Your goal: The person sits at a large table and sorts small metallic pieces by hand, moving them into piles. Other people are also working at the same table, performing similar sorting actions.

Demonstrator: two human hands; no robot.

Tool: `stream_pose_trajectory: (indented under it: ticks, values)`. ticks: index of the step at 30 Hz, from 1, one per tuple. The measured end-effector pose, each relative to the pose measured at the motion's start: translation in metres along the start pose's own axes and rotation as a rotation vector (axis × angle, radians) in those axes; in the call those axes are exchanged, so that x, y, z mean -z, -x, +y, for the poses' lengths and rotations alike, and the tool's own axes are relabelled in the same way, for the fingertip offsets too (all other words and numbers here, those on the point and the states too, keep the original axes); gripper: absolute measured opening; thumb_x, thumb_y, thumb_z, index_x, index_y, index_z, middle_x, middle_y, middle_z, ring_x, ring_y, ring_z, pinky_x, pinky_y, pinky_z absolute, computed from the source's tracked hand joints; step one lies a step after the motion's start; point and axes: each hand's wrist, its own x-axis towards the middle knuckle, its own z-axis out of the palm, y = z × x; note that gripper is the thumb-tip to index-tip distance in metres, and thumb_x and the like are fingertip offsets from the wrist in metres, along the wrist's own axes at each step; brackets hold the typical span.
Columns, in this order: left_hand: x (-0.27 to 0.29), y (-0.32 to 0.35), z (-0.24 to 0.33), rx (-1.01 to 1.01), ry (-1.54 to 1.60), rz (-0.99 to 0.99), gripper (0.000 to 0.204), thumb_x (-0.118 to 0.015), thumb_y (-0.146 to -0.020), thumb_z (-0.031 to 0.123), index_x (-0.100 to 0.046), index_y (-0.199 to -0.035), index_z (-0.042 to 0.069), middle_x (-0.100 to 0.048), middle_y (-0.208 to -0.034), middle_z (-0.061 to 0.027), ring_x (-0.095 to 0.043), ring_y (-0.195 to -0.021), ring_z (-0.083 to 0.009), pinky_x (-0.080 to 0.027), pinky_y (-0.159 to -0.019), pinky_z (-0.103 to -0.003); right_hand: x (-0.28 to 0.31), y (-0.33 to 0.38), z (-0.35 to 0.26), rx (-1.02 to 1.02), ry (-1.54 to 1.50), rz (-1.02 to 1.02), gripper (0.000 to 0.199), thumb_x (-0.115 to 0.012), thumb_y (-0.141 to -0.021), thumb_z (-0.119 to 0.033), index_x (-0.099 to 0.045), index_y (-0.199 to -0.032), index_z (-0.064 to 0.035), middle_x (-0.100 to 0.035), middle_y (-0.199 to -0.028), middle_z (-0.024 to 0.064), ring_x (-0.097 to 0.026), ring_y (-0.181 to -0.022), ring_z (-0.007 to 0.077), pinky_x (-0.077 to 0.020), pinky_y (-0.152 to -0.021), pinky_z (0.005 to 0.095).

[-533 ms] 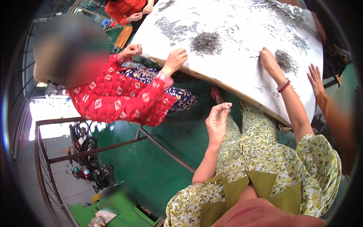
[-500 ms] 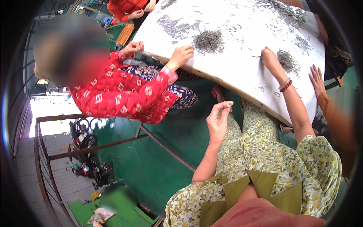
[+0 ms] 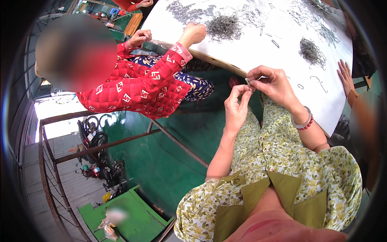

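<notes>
My left hand (image 3: 237, 107) and my right hand (image 3: 276, 86) meet above my lap, just off the near edge of the white table (image 3: 278, 60). Fingertips of both are pinched together around a small grey metal piece (image 3: 248, 82); its exact shape is mostly hidden by the fingers. Beyond my right hand lies a tangled heap of grey metal links (image 3: 311, 53). A few loose curved wire pieces (image 3: 320, 84) rest on the tabletop nearer to me.
A larger heap of metal links (image 3: 223, 28) and many scattered pieces cover the table farther off. To the left a person in a red patterned jacket (image 3: 133, 90) handles pieces. Another person's hand (image 3: 345, 76) rests at the right edge. A rusty metal rail (image 3: 100, 151) stands lower left.
My right hand has come back from beside the small heap on the table to meet my left hand. The left has shifted slightly up, and both now pinch together.
</notes>
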Motion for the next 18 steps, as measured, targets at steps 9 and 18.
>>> stream_pose_trajectory:
  ticks: [9,18]
  values:
    - [0.003,-0.002,-0.012,0.078,-0.098,0.039,0.022,-0.058,-0.092,0.012,-0.054,-0.11,0.0,-0.062,-0.106,-0.0103,-0.058,-0.097,-0.0151,-0.047,-0.083,-0.029,-0.004,0.005,0.015,-0.177,-0.336,0.095,0.018,-0.064,-0.079,0.002,-0.066,-0.097,0.0026,-0.063,-0.084,0.0023,-0.06,-0.079,0.0071,-0.0504,-0.072,0.0216]
    - [0.045,-0.187,-0.05,-0.406,-0.755,0.054,0.009,-0.067,-0.079,0.013,-0.07,-0.085,0.007,-0.059,-0.082,-0.0093,-0.055,-0.084,-0.0269,-0.045,-0.075,-0.038,-0.014,0.01,0.026,-0.215,-0.288,0.062,0.019,-0.061,-0.076,0.003,-0.068,-0.093,0.0005,-0.06,-0.079,-0.0028,-0.051,-0.072,0.0043,-0.0442,-0.068,0.0199]
